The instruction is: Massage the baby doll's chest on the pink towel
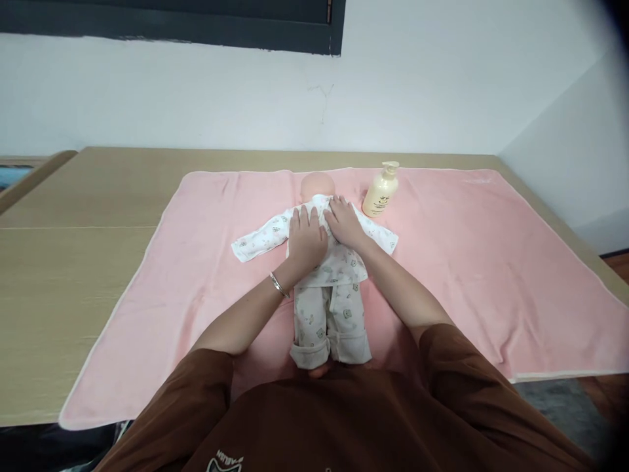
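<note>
A baby doll (318,185) in a white patterned top (339,265) and matching trousers (310,314) with rolled cuffs lies on a pink blanket (466,262), its head away from me. The doll's sleeves stretch out to both sides. Flat on the left part of the top rests my left hand (307,241), fingers extended, a silver bangle at the wrist. My right hand (344,223) lies on the upper right part of the top with its fingers spread. Neither hand grasps anything. The doll's face is not visible.
A cream pump bottle (380,192) stands on the blanket to the right of the doll's head. Under the blanket is a wooden table (73,275), against a white wall (221,98). A dark frame (275,36) is on the wall above.
</note>
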`<state>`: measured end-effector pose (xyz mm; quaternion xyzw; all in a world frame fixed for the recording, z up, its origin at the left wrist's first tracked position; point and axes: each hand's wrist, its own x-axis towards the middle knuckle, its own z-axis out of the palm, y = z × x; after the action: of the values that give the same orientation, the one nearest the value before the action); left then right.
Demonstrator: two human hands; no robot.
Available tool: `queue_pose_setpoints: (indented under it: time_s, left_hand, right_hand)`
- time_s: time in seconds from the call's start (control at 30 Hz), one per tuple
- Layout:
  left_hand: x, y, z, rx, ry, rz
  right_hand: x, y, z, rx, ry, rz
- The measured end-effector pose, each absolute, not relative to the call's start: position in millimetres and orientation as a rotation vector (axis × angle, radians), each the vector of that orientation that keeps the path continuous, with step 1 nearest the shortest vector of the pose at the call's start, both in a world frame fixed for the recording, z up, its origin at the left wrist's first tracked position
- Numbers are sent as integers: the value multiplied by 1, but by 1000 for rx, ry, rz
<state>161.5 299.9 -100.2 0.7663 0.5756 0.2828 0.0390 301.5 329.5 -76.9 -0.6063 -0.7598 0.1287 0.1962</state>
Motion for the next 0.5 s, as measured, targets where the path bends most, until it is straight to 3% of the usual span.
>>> queue_pose_setpoints:
  time_s: [0.17, 0.5]
  left_hand:
    - [145, 325, -98, 2246, 1678, 823]
    - [108, 343, -64, 1736, 1703, 1288]
  right_hand:
    - [291, 313, -80, -1733, -2133, 222]
    - [279, 293, -68, -1505, -2277, 111]
